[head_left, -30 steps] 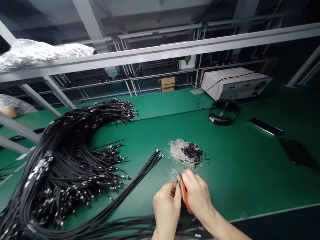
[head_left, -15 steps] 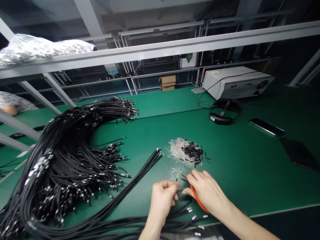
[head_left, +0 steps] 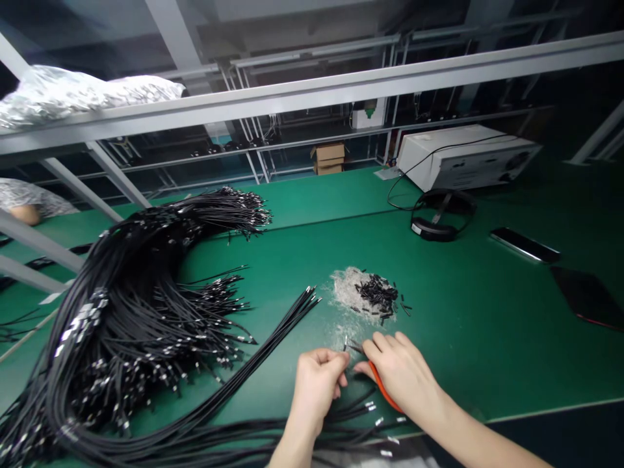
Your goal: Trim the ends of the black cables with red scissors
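Pinched between the thumb and forefinger of my left hand point(head_left: 319, 382) is a thin black cable point(head_left: 345, 347), its pale tip pointing up. My right hand point(head_left: 400, 370) is wrapped around orange-handled pliers point(head_left: 383, 388). Their dark pointed jaws are right beside the cable end; whether they touch it I cannot tell. Just beyond both hands lies a pile of short black tube pieces point(head_left: 379, 294) with clear, stringy scraps point(head_left: 348, 286). More black cables point(head_left: 263, 432) with pale ends run beneath my wrists along the near edge.
A big curved bundle of black cables point(head_left: 121, 312) fills the left side of the green table point(head_left: 463, 312). A smaller cable bunch point(head_left: 287, 320) points toward the scraps. Farther right are a black headband-like device point(head_left: 433, 229), a phone point(head_left: 524, 244) and a white box-shaped machine point(head_left: 463, 159). A metal rail point(head_left: 312, 97) crosses above.
The plier jaws have moved slightly left, closer to the cable tip. My left hand keeps its pinch in nearly the same place.
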Demonstrator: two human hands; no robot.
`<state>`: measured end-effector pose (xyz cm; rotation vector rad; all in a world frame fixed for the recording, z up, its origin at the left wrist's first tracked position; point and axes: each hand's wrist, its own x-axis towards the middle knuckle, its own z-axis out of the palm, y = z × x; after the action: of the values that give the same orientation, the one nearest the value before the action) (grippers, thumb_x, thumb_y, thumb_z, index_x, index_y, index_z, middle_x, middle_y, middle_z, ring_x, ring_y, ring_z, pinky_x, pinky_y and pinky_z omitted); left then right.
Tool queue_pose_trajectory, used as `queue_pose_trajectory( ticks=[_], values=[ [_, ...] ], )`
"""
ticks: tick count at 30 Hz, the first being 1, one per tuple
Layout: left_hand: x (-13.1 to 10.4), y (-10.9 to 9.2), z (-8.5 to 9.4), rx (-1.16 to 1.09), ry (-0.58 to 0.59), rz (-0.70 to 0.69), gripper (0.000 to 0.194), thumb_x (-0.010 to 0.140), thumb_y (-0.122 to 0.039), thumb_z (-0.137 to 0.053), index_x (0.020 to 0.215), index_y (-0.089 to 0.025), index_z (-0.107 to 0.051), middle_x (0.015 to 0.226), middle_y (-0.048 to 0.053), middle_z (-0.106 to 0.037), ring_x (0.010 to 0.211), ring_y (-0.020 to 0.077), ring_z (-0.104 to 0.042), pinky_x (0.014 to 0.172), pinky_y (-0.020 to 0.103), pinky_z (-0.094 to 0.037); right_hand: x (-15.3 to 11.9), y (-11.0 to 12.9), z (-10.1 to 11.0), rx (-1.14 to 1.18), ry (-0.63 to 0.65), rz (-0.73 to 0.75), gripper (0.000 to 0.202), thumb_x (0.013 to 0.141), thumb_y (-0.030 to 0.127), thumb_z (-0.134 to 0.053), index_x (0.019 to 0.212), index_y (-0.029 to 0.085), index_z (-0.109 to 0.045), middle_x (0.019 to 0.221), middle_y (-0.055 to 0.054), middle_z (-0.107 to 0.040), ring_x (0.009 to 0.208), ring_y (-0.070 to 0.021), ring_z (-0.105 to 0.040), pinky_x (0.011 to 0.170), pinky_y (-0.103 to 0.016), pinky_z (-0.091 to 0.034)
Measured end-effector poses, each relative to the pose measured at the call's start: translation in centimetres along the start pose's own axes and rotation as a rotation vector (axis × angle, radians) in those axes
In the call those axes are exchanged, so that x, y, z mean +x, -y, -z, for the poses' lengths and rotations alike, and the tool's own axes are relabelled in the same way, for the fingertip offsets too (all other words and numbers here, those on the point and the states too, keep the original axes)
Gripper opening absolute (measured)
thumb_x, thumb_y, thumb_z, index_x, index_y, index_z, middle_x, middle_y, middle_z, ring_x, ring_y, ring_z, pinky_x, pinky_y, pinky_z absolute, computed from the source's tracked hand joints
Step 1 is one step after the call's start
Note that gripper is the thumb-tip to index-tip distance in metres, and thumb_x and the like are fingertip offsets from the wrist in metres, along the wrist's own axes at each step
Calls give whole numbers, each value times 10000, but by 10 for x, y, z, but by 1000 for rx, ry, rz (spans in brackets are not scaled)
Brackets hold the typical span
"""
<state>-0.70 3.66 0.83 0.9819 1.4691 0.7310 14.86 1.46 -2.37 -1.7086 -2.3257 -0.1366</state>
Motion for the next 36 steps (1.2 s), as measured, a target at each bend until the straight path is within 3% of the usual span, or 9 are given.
queue_pose_trajectory(
  ticks=[17,26,29,32,34,36],
  values=[
    [-3,2,0,7,20,-11,297,621,-380,-684,474,-157,-555,359,-33,-499,297,37,-323,348,177,-206,8,-1,12,54,103,84,92,848,252,-642,792,214,-580,714,13,-648,649,-194,-614,771,-342,-339],
    [-1,4,-1,6,17,-48,332,595,-435,-721,489,-147,-596,368,-22,-521,301,46,-337,342,181,-224,11,-9,17,127,182,87,141,874,288,-602,758,210,-593,696,-6,-678,628,-206,-643,700,-318,-384],
    [1,6,0,10,36,-76,346,622,-455,-715,530,-134,-623,398,-16,-537,325,54,-366,358,181,-258,14,-13,14,341,174,-5,235,921,344,-517,741,210,-588,685,-8,-675,620,-195,-638,637,-287,-388],
    [1,8,2,19,74,-122,353,672,-457,-699,596,-115,-656,443,-8,-552,380,66,-416,401,180,-314,15,-9,8,788,117,-224,317,945,446,-427,830,209,-602,669,10,-642,580,-160,-603,560,-243,-392],
    [1,11,4,31,114,-176,345,705,-446,-689,663,-104,-687,509,9,-586,440,80,-462,444,182,-361,16,-2,4,1114,118,-344,368,917,524,-434,879,197,-598,618,36,-585,477,-121,-522,480,-217,-375],
    [-1,13,5,61,69,-249,325,694,-419,-717,802,-113,-718,630,27,-638,494,91,-496,484,190,-401,16,6,0,1309,110,-419,399,867,571,-493,845,184,-586,557,59,-509,404,-91,-427,407,-201,-335]
  ],
)
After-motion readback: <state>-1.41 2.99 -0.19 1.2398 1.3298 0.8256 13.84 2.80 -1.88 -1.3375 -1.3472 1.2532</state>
